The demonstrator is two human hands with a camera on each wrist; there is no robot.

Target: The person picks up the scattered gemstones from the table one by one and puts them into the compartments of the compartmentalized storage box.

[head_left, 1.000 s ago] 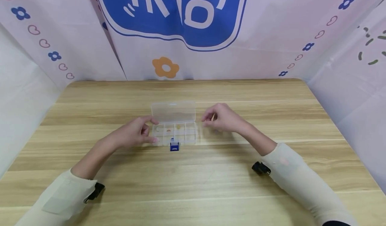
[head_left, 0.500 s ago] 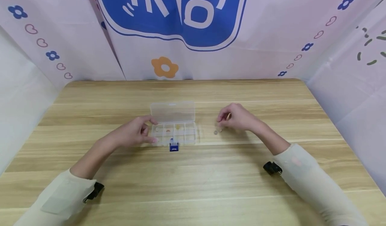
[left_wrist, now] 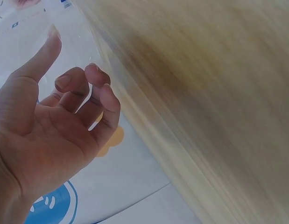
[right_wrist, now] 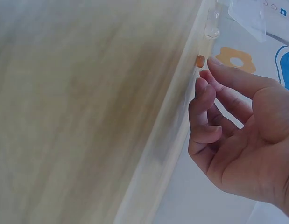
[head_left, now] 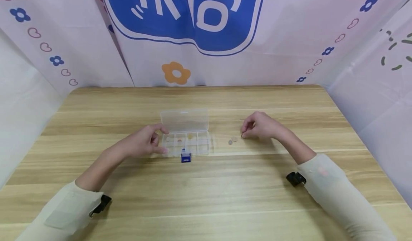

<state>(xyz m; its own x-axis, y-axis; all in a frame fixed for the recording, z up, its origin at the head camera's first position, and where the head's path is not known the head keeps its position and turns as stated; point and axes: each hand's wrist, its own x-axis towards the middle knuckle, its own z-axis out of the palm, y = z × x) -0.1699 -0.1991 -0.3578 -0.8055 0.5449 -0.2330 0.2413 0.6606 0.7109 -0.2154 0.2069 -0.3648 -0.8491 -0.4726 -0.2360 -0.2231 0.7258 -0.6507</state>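
A clear compartment box [head_left: 202, 148] stands on the table, its see-through lid [head_left: 184, 121] raised at the back and a blue clasp [head_left: 186, 158] at its front. My left hand [head_left: 141, 141] holds the box's left end between thumb and forefinger; its other fingers are curled in. To the right of the box, my right hand [head_left: 262, 125] pinches a small orange-brown piece [right_wrist: 200, 61] at the thumb and forefinger tips, close to the tabletop. Two small round pieces, one grey [head_left: 230, 142] and one pale [head_left: 234, 139], lie between the box and this hand.
Some back compartments hold small bits, among them an orange piece [head_left: 179, 140] and a yellow piece [head_left: 190, 136]. The wooden table [head_left: 199, 194] ends at a printed cloth backdrop [head_left: 145, 62]. Black clips [head_left: 296, 178] sit at both sleeve cuffs.
My right hand has moved right, from beside the box to its present spot. The grey and pale pieces now show on the table. My left hand and the box have stayed put.
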